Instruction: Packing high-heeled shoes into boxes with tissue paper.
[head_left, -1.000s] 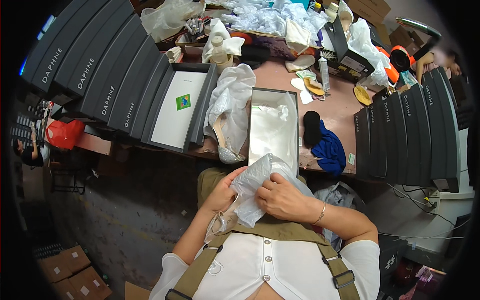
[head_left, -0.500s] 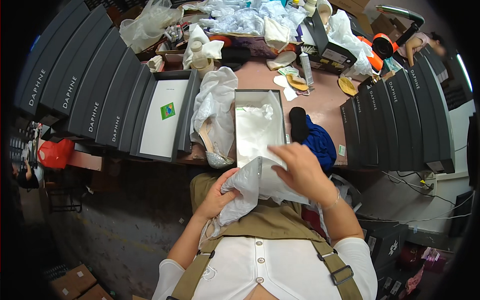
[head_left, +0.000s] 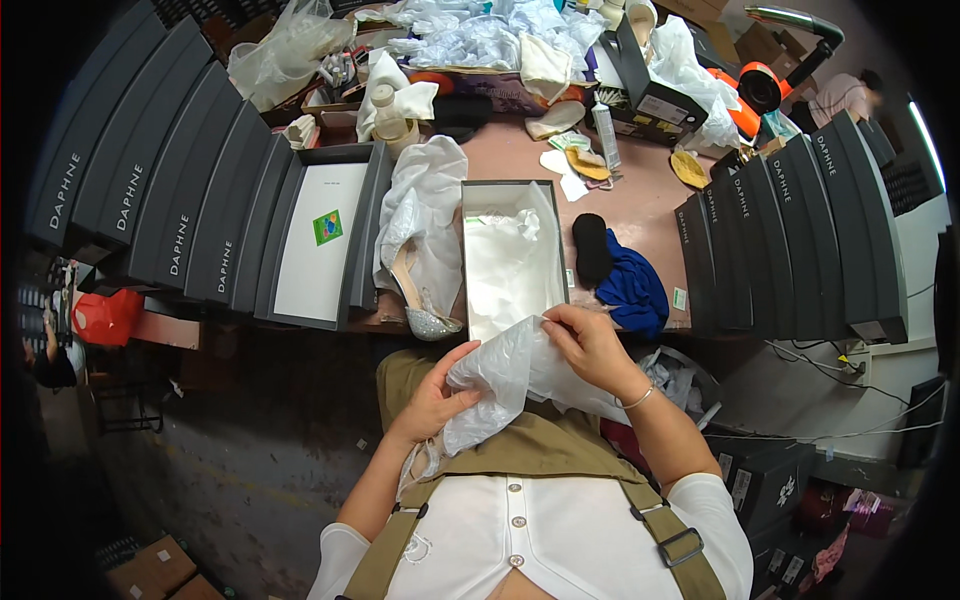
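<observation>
Both hands hold a white plastic bag (head_left: 500,385) above my lap, just in front of the table edge. My left hand (head_left: 438,395) grips its lower left part, with a pale shoe (head_left: 418,465) partly hidden inside the bag below it. My right hand (head_left: 588,345) pinches the bag's upper edge. Straight ahead lies an open shoe box (head_left: 470,265) lined with white tissue paper. Left of the box, a glittery high-heeled shoe (head_left: 420,300) lies on crumpled white paper (head_left: 430,200).
Rows of dark shoe boxes (head_left: 160,210) stand at the left and at the right (head_left: 800,240). An open box lid (head_left: 320,235) lies beside the left row. A black cloth (head_left: 592,248) and blue cloth (head_left: 632,285) sit right of the box. Bags and clutter (head_left: 480,40) fill the far side.
My right hand rose toward the open box with the bag's edge, then came back down a little. The bag is now spread wider between both hands.
</observation>
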